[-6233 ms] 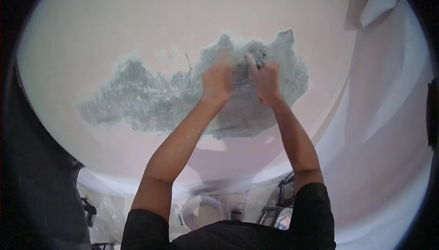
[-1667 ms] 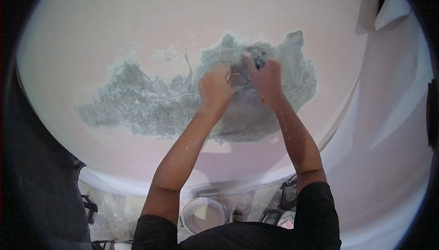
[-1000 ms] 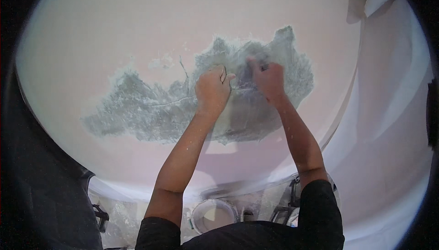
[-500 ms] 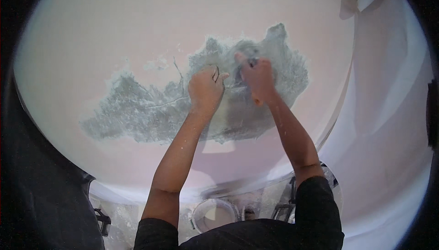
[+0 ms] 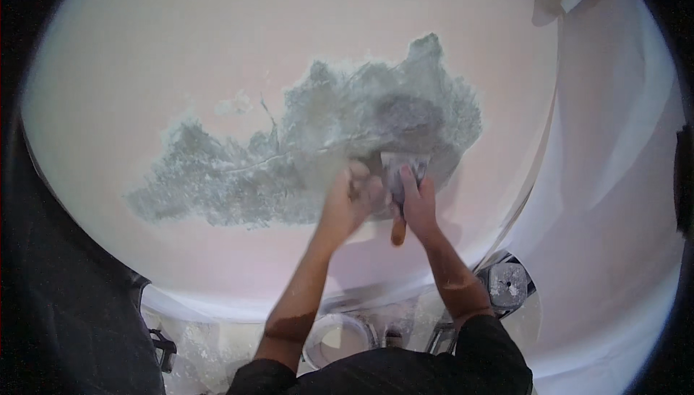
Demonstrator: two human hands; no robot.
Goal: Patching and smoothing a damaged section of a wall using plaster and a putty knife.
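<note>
My right hand grips a putty knife, its broad grey blade pointing up and away, thumb on the blade and the orange-brown handle sticking out below the fist. Close beside it on the left is my left hand, fingers curled and smeared by motion; whether anything lies in them cannot be made out. Both hands are over the lower edge of a grey, rough-edged patch on a large pale pinkish surface. A thin ridge runs across the patch, and a darker, smoother area shows above the knife.
Near my body stands a round white bucket on a spattered floor. A grey, speckled, square-topped object is by my right elbow. White sheeting hangs at the right; dark cloth lies at the left.
Both hands have come down toward me from the upper patch, and the right has turned so the knife's blade shows. The left hand has moved right, close to the knife.
</note>
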